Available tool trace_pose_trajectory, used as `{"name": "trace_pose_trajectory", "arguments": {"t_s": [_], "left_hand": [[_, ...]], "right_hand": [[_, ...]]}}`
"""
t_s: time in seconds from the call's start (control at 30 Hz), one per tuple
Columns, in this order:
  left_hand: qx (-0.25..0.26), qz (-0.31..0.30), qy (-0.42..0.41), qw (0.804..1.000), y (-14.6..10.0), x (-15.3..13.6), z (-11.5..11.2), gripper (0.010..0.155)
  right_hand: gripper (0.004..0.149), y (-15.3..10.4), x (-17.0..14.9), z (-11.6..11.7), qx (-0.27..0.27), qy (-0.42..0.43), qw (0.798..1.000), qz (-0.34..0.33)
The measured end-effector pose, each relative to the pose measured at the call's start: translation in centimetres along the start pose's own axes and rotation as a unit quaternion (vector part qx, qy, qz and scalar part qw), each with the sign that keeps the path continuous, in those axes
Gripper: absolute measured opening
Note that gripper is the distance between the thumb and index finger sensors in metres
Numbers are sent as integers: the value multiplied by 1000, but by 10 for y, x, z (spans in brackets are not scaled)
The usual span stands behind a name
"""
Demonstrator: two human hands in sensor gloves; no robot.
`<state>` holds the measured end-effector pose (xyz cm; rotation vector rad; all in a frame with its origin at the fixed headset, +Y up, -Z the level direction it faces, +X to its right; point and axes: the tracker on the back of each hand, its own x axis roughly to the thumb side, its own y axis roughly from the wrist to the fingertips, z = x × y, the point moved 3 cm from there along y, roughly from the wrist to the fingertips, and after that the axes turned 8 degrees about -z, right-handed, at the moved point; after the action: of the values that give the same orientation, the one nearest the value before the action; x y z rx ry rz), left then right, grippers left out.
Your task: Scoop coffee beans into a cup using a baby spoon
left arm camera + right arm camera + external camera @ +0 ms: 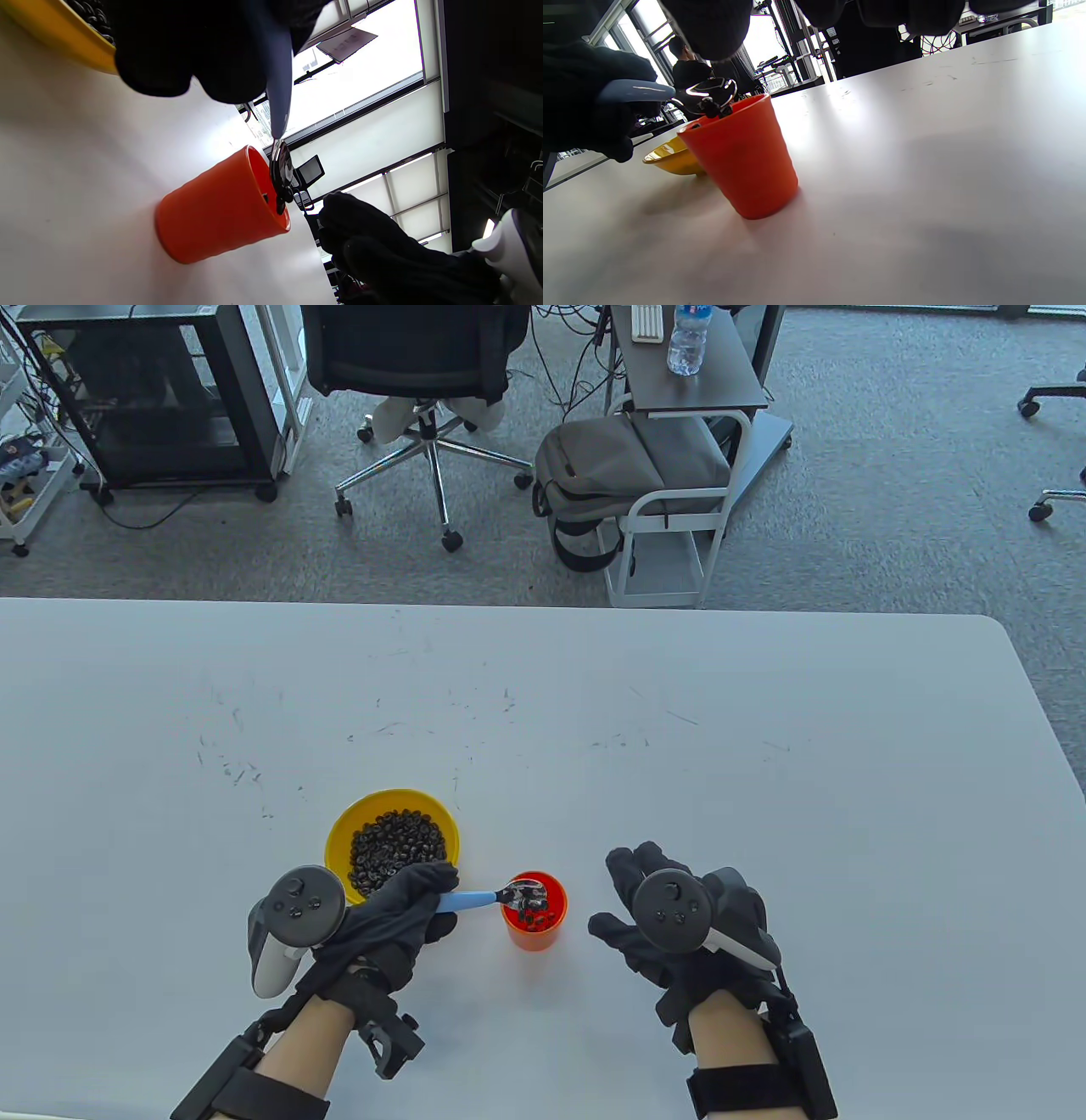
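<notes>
The step in hand appears to be the emptying of a spoonful into the cup [534, 918]: the left hand [399, 916] grips the blue handle of the baby spoon [501, 895], fingers curled round it, and the metal bowl of the spoon sits over the near-left part of the cup's rim. In the right wrist view the spoon bowl is tipped, with a couple of coffee beans [712, 108] clinging at its lower edge just above the rim; whether they are falling or lodged cannot be told. Beans already lie inside the cup in the table view. The next move, on judgement, calls for a fuller roll of the spoon to clear it, then a return to the yellow bowl [392, 836], which holds a good supply of beans and stands just beside the cup on its far-left side, partly under the left hand. The right hand [679, 925] holds nothing; it lies palm down with fingers loosely spread, near the cup on its right but apart from it. Whether it rests on the table [764, 729] or hovers above it cannot be told. The cup stands upright between the two hands.
</notes>
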<state>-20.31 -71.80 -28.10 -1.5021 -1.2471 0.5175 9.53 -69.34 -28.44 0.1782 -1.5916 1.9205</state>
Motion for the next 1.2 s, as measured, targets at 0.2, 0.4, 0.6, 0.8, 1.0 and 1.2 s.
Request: {"name": "trace_pose_trajectory", "arguments": {"t_s": [0.2, 0.4, 0.6, 0.8, 1.0, 1.2], "left_hand": [[51, -25, 20, 998, -4, 5, 14, 44], [131, -35, 68, 988, -11, 5, 38, 43], [197, -2, 126, 972, -18, -6, 59, 44], [221, 47, 189, 956, -23, -22, 72, 44], [222, 73, 213, 949, -26, -32, 77, 44], [219, 93, 240, 941, -27, -37, 79, 44]], "right_hand": [[77, 0, 0, -1, -3, -3, 1000, -1], [78, 0, 2, -2, -9, -15, 1000, -4], [78, -2, 4, -6, -22, -27, 999, -9], [78, -2, 4, -4, -17, -25, 1000, -10], [78, -2, 4, -4, -15, -18, 1000, -10], [78, -1, 4, -3, -12, -16, 1000, -11]]}}
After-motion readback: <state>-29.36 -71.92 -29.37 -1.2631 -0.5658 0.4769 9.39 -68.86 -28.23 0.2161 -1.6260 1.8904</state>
